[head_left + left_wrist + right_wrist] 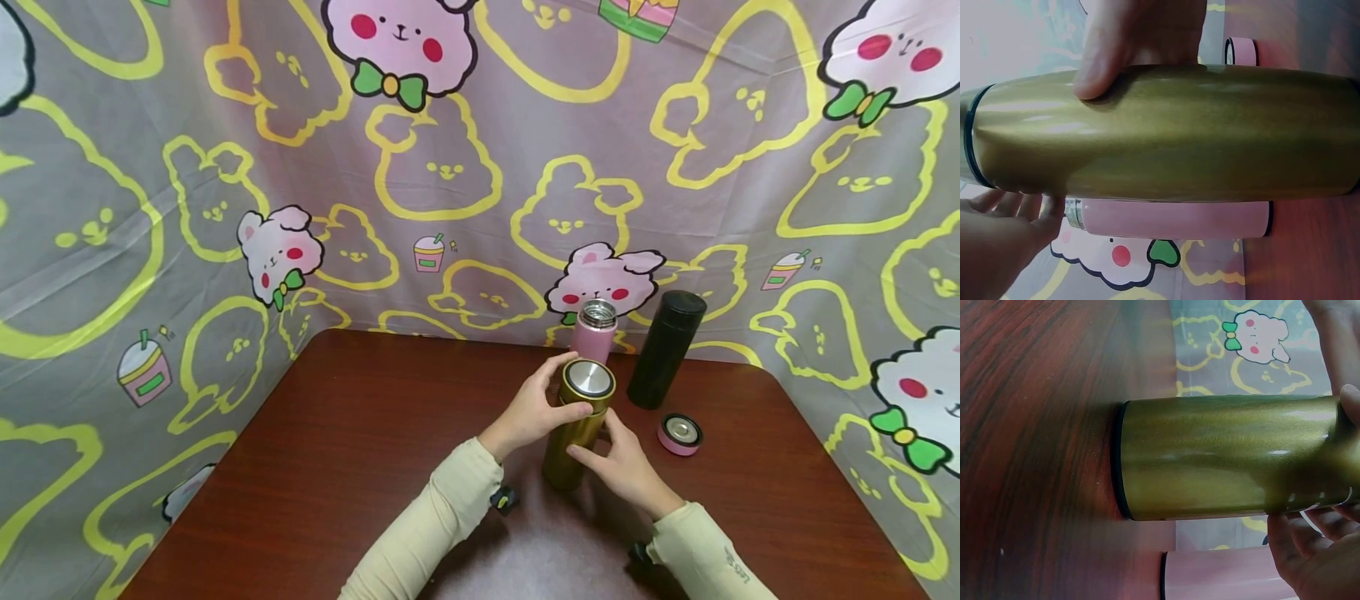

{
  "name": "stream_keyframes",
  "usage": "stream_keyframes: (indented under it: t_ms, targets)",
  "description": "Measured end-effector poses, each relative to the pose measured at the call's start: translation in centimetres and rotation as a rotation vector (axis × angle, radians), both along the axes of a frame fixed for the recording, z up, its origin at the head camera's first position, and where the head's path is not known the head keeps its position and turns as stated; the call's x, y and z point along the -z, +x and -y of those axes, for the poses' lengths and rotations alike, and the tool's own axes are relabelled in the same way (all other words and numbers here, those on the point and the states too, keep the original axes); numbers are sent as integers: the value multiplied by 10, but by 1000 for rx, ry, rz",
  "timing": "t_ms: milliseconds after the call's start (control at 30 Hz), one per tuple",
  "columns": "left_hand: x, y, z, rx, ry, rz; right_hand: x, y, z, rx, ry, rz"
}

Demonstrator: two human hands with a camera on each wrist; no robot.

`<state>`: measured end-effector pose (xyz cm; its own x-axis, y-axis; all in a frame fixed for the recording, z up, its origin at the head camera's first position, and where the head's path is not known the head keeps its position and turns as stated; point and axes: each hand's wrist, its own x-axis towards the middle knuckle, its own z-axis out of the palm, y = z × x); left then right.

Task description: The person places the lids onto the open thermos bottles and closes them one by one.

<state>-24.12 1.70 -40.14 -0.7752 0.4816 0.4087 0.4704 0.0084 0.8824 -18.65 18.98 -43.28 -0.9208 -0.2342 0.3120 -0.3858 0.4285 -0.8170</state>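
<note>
A gold vacuum flask with a silver-topped gold lid stands upright in front of me. My left hand wraps round the lid, its thumb across the front. Lower down, my right hand grips the body from the right, and its thumb lies along the gold surface in the left wrist view. The black-ringed base is right at the tabletop in the right wrist view. Just behind is a pink flask with its steel mouth uncovered, partly hidden by the gold one.
A black flask stands at the back right. In front of it, a pink lid lies with its inner side up on the brown wooden table. A patterned curtain hangs along the back and sides.
</note>
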Motion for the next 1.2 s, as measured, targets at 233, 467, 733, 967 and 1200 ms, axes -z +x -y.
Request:
stream_keyframes:
  t_ms: [233,467,733,967,1200]
  targets:
    - [-3,0,-3,-54,15,29,0,0,-1,-2,0,17]
    - [-4,0,-4,-54,22,17,2,-1,-1,-9,4,7]
    - [-8,0,-2,-38,-6,44,20,-12,-7,-16,2,-22]
    - [-29,14,4,-11,-17,28,37,-23,-14,-18,-10,-17]
    - [-11,1,3,0,-15,25,35,-22,-13,-24,-17,2]
